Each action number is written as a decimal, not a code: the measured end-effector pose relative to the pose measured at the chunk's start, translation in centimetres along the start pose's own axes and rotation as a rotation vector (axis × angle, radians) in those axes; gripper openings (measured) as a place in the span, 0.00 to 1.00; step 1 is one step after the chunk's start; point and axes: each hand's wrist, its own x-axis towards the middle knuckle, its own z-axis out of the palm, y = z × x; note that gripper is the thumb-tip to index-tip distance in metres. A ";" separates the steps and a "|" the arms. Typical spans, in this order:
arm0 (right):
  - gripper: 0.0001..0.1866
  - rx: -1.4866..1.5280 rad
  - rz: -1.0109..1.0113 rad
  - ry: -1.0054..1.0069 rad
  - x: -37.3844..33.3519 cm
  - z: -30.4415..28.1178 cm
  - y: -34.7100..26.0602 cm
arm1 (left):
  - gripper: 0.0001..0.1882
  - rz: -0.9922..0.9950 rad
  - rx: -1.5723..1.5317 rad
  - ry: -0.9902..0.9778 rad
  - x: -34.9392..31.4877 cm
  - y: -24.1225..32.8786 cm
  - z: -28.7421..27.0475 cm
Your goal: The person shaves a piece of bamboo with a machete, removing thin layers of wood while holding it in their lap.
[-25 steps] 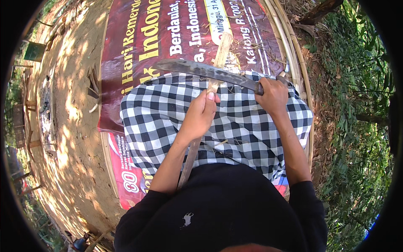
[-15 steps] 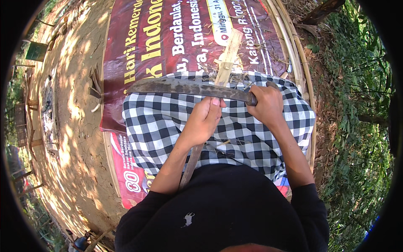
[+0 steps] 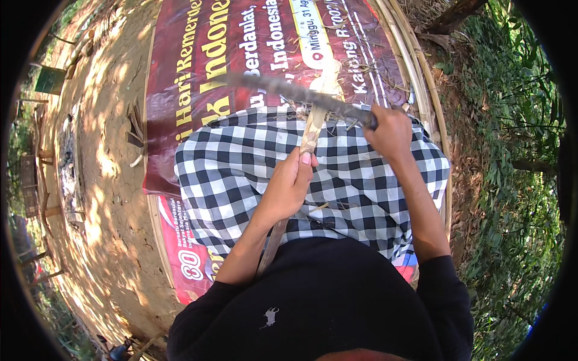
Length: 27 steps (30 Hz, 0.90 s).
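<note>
My left hand (image 3: 291, 183) is closed round a long, narrow strip of wood or bamboo (image 3: 312, 131), thumb on top. One end of the strip runs back under my left forearm toward my black shirt; the pale, shaved end points away from me. In my right hand (image 3: 390, 133) is the handle of a machete (image 3: 289, 91). Its long dark blade, blurred by motion, reaches leftward across the strip, ahead of my left hand. Whether the edge touches the strip I cannot tell. A black-and-white checked cloth (image 3: 235, 162) covers my lap beneath both hands.
A dark red printed banner (image 3: 165, 114) lies under me, with thin shavings scattered on it. Bamboo poles (image 3: 430, 90) edge the seat on the right, with green plants (image 3: 506, 180) beyond. Cracked earth ground (image 3: 108, 240) stretches to the left, with sticks (image 3: 136, 129) beside the banner.
My right hand and the machete have moved away from me and slightly right, the blade sliding farther along the strip. My left hand keeps its grip and has shifted slightly toward me.
</note>
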 end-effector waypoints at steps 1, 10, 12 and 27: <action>0.10 -0.004 0.119 0.027 0.6 -0.1 0.5 | 0.18 0.013 0.051 0.021 -0.1 -0.1 0.0; 0.09 0.035 -0.115 -0.016 -1.4 -0.7 -2.5 | 0.18 0.075 0.183 0.067 0.5 0.6 0.2; 0.09 0.079 -0.119 -0.014 -1.4 -0.1 -2.2 | 0.18 0.079 0.189 0.055 0.2 0.9 0.2; 0.12 0.046 0.552 -0.136 -3.2 -1.6 3.0 | 0.20 -0.129 -0.423 -0.091 -0.2 4.0 -2.0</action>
